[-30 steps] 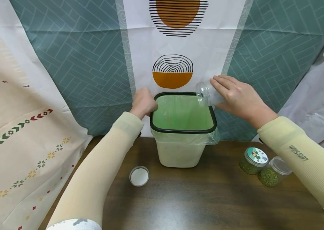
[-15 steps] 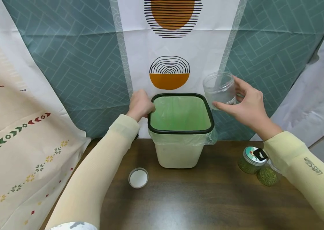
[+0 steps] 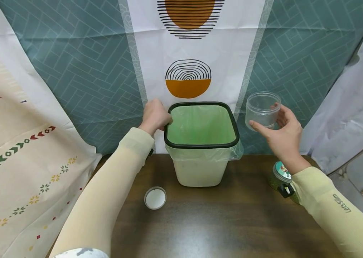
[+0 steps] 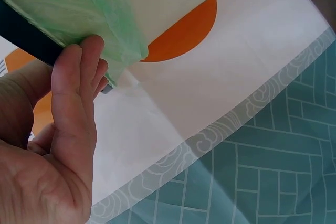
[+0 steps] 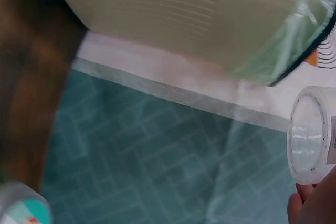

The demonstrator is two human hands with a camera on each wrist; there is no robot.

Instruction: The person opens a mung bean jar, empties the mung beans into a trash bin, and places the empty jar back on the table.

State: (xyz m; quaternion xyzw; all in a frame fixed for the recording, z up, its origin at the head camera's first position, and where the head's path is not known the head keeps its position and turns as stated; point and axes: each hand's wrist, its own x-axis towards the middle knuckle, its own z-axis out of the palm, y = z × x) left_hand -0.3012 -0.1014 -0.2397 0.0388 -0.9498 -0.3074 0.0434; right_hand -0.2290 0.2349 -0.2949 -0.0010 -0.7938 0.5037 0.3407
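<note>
A cream trash bin [image 3: 199, 172] with a black rim stands by the back wall, lined with a green plastic bag [image 3: 201, 125]. My left hand [image 3: 155, 116] grips its left rim; in the left wrist view the fingers [image 4: 73, 93] curl over the black rim [image 4: 29, 30] beside the bag. To the right of the bin, above the table, my right hand [image 3: 285, 134] holds a clear plastic jar [image 3: 260, 114] upright by its side. No lid is on the jar, and no contents show through its wall. Only part of that hand appears in the right wrist view.
On the table [image 3: 201, 229], a round white lid-like disc [image 3: 155, 198] lies front left of the bin. A jar of green bits [image 3: 278, 176] with a teal-labelled lid stands at the right. Another jar behind it is mostly hidden by my sleeve. Printed cloth [image 3: 81, 64] hangs behind.
My right hand has turned the jar from tipped at the bin's right rim to upright, and carried it right, away from the bin. The left hand keeps its grip on the rim.
</note>
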